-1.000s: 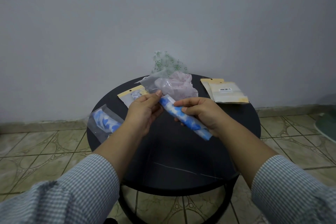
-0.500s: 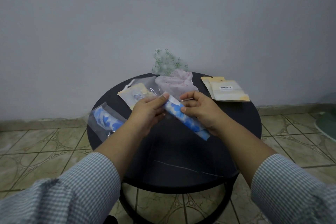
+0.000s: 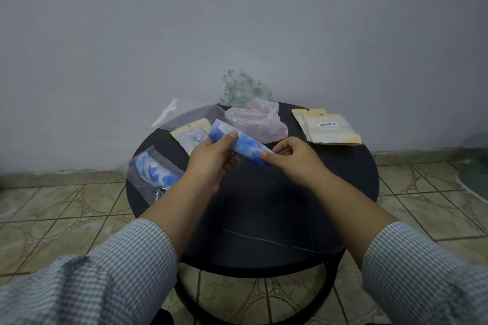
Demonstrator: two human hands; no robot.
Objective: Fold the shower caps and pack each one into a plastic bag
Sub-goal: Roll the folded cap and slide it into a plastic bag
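You hold a rolled blue-and-white shower cap above the round black table, both hands on it. Your left hand grips the roll's far end, thumb pressed across the top and fingers curled beneath. Your right hand pinches the near end between thumb and fingertips. The roll lies at a slant over the table's far half, clear of the tabletop.

Around the table: at its left edge lies a clear plastic bag with a blue shower cap inside, part of it hanging past the rim. Just beyond your left hand, a yellow-topped packet rests on the table, with an empty clear plastic bag sticking out past the far-left rim. At the table's far edge sits a crumpled pink shower cap, and behind it, against the wall, a green-flowered shower cap stands bunched up. On the table's far right lie two overlapping yellow-edged packets, the upper one showing a barcode label. The table stands on a patterned tile floor
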